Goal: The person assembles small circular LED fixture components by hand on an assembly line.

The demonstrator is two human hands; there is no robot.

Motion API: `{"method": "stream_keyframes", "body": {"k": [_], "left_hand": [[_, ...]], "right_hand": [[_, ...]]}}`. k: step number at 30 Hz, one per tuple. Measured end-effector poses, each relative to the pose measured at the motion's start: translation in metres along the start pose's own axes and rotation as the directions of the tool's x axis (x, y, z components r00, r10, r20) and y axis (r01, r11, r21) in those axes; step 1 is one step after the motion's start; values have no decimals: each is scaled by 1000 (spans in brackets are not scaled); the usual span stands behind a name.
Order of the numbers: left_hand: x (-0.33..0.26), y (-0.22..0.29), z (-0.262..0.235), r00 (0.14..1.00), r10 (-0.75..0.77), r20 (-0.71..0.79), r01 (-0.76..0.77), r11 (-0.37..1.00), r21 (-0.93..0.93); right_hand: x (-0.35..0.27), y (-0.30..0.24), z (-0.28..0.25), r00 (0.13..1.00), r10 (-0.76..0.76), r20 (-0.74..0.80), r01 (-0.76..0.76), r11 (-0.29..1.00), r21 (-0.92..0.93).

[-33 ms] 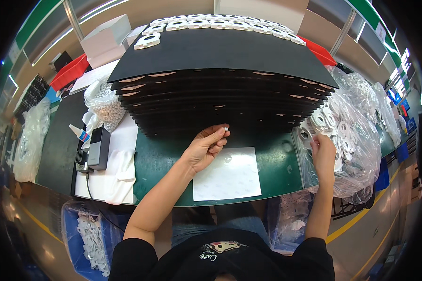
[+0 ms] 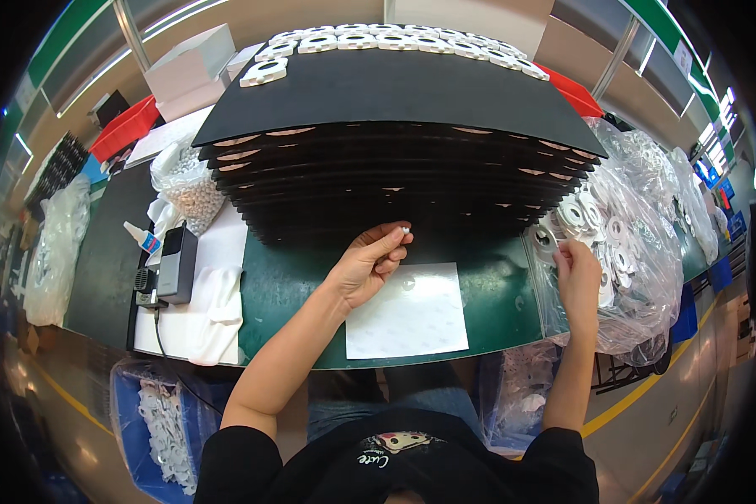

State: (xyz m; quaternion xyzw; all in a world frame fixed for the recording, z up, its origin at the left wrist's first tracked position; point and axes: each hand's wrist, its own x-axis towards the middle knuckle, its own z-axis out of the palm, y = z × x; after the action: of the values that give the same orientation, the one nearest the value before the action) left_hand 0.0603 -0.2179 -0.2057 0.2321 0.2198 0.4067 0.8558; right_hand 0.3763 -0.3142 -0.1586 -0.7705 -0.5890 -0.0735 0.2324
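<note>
Small white bead [image 2: 406,228] sits pinched at the fingertips of the left hand [image 2: 370,265], just at the front edge of the black tray stack [image 2: 403,181], about 12 o'clock from the white sheet [image 2: 407,311] lying on the green mat [image 2: 286,286].

Left to right: at 9 o'clock, a clear bag of white parts [image 2: 55,252] hangs at the bench's left end. Then a dark bench strip, then a white cloth [image 2: 210,311] with a grey handheld device [image 2: 176,265] on it and a small glue bottle [image 2: 143,238] just beside it. A bag of small beads [image 2: 189,189] sits at 10 o'clock, a red bin [image 2: 122,130] and white boxes [image 2: 193,63] beyond. Blue crate [image 2: 155,420] with white parts sits below the bench at 7 o'clock.

Centre: the tray stack fills the space behind the left hand and blocks any reach further back; white ring parts [image 2: 386,40] line its top board at 12 o'clock.

At 3 o'clock the right hand [image 2: 575,277] grasps a white ring piece [image 2: 546,241] at the mouth of a big clear bag of rings [image 2: 638,244].

Against the earlier frame: no visible difference, both hands and all items sit the same.
</note>
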Motion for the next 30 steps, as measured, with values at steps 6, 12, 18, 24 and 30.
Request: {"method": "stream_keyframes", "body": {"k": [6,12,18,24,30], "left_hand": [[2,2,-4,1000,6,4,-6,1000,-21],[6,4,-7,998,56,-18,-57,996,-65],[7,3,-11,998,60,10,-58,994,-88],[8,4,-10,998,69,9,-68,995,-75],[3,2,-3,999,54,-7,-54,998,-24]], "right_hand": [[-37,-82,50,956,-150,251,-171,410,896],[-47,-112,81,930,-230,286,-114,560,821],[-50,-120,78,926,-372,56,220,657,721],[-49,-119,81,946,-316,-71,255,591,765],[-24,-133,75,994,-37,100,-96,84,992]]}}
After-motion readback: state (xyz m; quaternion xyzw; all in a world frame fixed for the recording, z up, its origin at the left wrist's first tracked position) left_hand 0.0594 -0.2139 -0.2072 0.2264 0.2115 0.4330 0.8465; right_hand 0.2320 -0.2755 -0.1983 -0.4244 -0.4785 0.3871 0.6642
